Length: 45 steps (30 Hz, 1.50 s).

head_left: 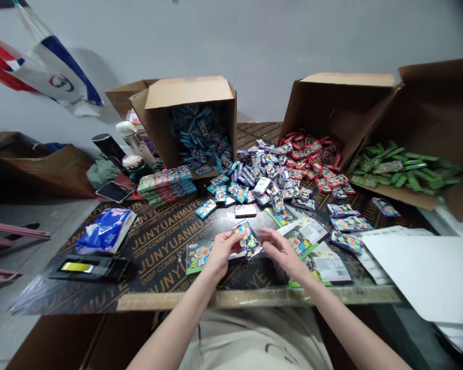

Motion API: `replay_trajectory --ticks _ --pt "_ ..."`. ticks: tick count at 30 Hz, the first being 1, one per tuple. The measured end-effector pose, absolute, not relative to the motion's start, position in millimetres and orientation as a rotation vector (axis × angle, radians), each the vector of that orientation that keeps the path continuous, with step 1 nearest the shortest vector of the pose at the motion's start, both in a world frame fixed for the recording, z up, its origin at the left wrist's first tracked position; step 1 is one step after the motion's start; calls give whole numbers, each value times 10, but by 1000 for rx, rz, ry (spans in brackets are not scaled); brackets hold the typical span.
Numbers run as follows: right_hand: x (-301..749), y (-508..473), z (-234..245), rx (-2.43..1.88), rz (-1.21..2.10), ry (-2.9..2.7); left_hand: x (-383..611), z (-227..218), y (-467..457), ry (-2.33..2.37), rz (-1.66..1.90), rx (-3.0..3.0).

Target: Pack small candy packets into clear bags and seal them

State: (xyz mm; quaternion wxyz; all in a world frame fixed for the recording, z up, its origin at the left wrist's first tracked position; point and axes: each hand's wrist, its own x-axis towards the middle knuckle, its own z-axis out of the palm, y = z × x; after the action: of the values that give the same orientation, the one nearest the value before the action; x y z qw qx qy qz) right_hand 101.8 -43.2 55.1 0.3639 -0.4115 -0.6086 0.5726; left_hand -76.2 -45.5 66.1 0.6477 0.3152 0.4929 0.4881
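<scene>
Purple printed packet (247, 240) pinched in left hand (224, 252) fingers, right hand (281, 254) just beside.

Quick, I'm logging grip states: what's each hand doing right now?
Left hand: closed, pinching a small colourful packet.
Right hand: partly open, fingertips at the packet's edge; cannot tell if they touch it.

On the black printed plywood counter (165, 257) lie a blue-and-white plastic-wrapped tissue pack (105, 231) and a black smartphone (114, 191), below a white, red and blue plastic bag (57, 67) on the grey wall (254, 51).
</scene>
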Motion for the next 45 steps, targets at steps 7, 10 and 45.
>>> replay_trajectory --ticks 7,10,45 --pt "1132 -445 757 -821 1048 -2114 -769 697 -528 1093 895 880" --pt "1130 -448 832 -686 1154 -2150 -805 739 -553 1042 826 908" --pt "1143 -307 359 -935 746 -2347 -1331 500 -617 1405 480 2295"
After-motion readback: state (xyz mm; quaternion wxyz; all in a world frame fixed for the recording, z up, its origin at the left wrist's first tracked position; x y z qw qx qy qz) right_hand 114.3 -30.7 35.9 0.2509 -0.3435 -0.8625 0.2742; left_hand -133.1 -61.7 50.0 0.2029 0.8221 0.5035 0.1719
